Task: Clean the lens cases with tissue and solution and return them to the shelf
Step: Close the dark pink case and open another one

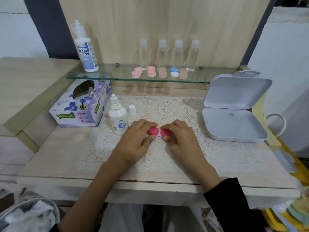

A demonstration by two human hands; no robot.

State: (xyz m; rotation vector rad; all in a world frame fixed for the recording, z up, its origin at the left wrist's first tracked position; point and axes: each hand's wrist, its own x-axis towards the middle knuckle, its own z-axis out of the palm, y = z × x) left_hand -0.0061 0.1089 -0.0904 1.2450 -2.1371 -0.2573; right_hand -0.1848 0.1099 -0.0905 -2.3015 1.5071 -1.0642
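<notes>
You have one tabletop in front of you, with one lace mat spread over its middle and one glass shelf fixed to the wooden back panel above it. One floral tissue box sits at the left, partly under the shelf, and one white hinged box lies open at the right edge of the mat. There are two solution bottles: the large solution bottle stands at the left end of the shelf, and the small solution bottle stands uncapped on the mat, with its one white cap upright just beside it. Four clear bottles stand in a row at the back of the shelf. In front of them lie five shelf lens cases: four pink and one blue and white.

The sixth case, the magenta lens case, is on the mat near the front, between your hands. Your left hand curls over its left cap, thumb below and fingers above, pinching it. Your right hand grips the right cap the same way. Both hands lie palm down with the thumb tips close together and the wrists low over the mat. Your forearms angle in from the near edge, the right one in a black sleeve, the left one bare
</notes>
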